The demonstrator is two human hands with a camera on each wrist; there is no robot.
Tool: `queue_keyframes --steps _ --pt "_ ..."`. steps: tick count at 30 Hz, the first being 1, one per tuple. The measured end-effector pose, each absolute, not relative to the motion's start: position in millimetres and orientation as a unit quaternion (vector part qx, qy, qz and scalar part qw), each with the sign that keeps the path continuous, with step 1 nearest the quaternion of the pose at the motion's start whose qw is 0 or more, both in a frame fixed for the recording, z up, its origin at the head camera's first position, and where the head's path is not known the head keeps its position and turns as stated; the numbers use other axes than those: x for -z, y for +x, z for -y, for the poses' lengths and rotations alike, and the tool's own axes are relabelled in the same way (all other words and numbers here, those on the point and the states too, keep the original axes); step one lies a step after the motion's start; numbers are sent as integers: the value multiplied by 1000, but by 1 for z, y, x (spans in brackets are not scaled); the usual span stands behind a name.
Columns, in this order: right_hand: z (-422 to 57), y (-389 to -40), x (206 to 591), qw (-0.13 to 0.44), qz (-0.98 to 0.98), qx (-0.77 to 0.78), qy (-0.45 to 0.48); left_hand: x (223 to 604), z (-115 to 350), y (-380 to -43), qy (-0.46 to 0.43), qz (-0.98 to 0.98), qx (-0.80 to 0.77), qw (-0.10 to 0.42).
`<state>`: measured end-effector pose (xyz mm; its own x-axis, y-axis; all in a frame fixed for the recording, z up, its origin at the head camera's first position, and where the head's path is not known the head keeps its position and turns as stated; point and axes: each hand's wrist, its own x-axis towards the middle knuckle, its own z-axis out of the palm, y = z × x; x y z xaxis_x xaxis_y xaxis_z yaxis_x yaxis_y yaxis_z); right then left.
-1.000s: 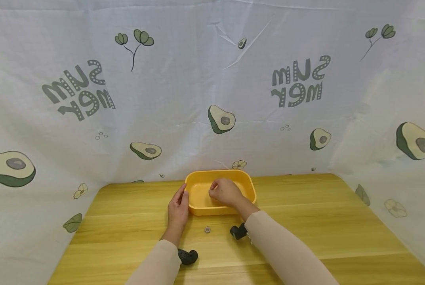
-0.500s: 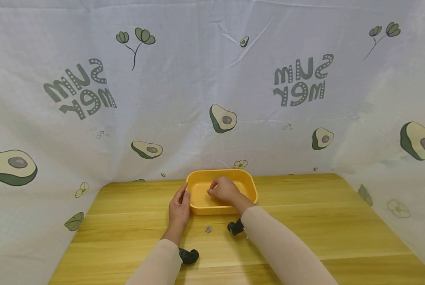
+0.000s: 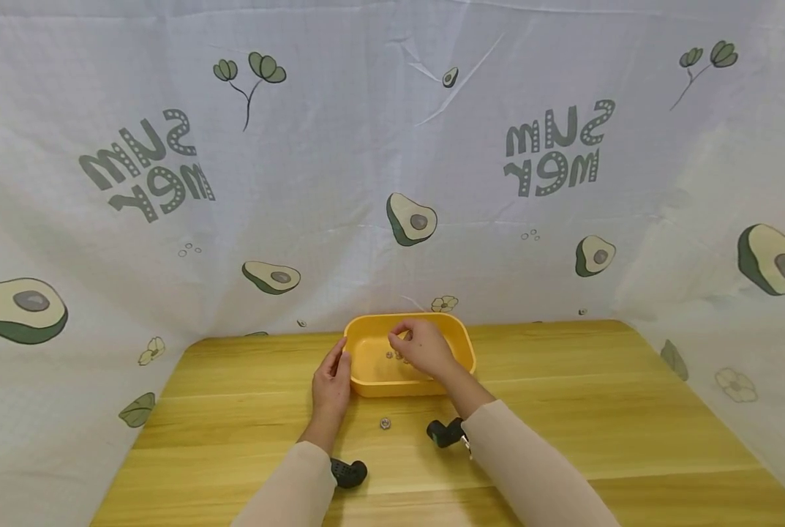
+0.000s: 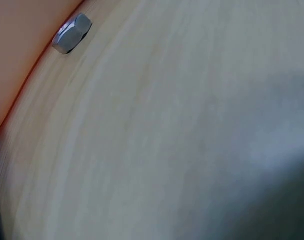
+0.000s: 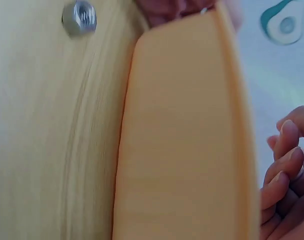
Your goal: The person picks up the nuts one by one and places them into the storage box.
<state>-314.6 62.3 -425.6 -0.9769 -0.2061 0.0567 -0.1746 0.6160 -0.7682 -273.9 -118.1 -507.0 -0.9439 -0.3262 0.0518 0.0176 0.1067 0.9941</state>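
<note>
A yellow rectangular tray stands at the far edge of the table, with several small metal nuts on its floor. My left hand rests against the tray's left side, fingers extended up to the rim. Over the middle of the tray, my right hand has its fingers bent, thumb and index tips close together. In the right wrist view its curled fingers show beyond the tray wall; I cannot tell whether they hold a nut. One loose hex nut lies on the table in front of the tray.
Black wrist-worn devices show by both forearms, the left one near the sleeve and the right one over the wood. The wooden table is backed by a white cloth printed with avocados.
My right hand has risen a little from the tray's floor, and the nuts beneath it have come into sight. The left hand and the nut on the table stay in place.
</note>
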Motion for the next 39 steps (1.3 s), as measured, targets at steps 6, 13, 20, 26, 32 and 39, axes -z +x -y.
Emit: queue_keyframes --steps 6,13,20,26,32,39 --pt "-61 -285 419 1 -880 458 -124 506 119 -274 101 734 658 138" --pt "-53 -245 436 29 -865 465 -188 506 120 -273 102 739 651 139" --pt "-56 -233 464 82 -874 440 -189 504 119 -274 102 733 659 135" --pt "-64 -233 481 97 -879 430 -180 504 117 -273 102 734 658 136" --pt "-68 -235 487 108 -884 422 -170 505 117 -272 107 731 661 132" --pt "-68 -233 487 107 -887 412 -181 506 116 -273 111 732 659 131"
